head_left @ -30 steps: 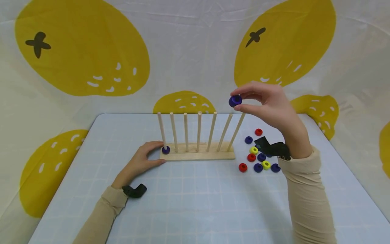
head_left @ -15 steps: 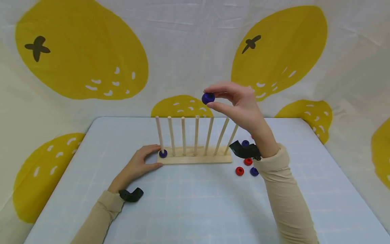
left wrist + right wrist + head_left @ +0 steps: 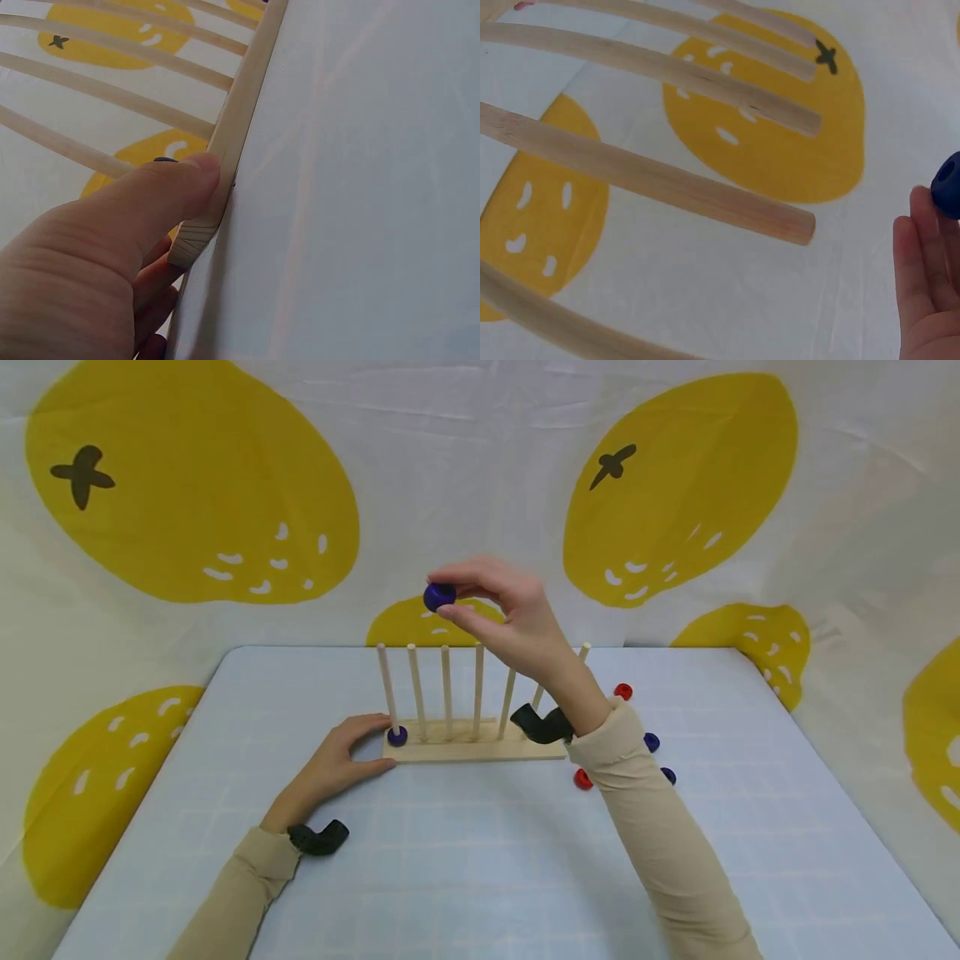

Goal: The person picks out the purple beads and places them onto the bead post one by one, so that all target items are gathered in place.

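My right hand (image 3: 517, 618) pinches a dark blue bead (image 3: 439, 597) between thumb and fingers, above the tops of the pegs. In the right wrist view the same blue bead (image 3: 948, 186) shows at the right edge beside the fingers. A wooden peg stand (image 3: 465, 751) with a row of several upright pegs stands on the table. My left hand (image 3: 337, 767) grips its left end, thumb in front and fingers behind; the left wrist view shows the thumb (image 3: 199, 172) on the base's edge. Another dark blue bead (image 3: 397, 737) sits at the bottom of the leftmost peg.
Loose beads lie right of the stand, partly hidden by my right forearm: a red bead (image 3: 623, 692) at the back, another red bead (image 3: 583, 779) nearer, and a blue bead (image 3: 651, 742). A pale blue checked cloth (image 3: 420, 860) covers the table; a lemon-print curtain (image 3: 465, 460) hangs behind.
My right hand has moved left with the blue bead, from above the right end of the stand to above its left half. The left hand keeps its hold on the stand.
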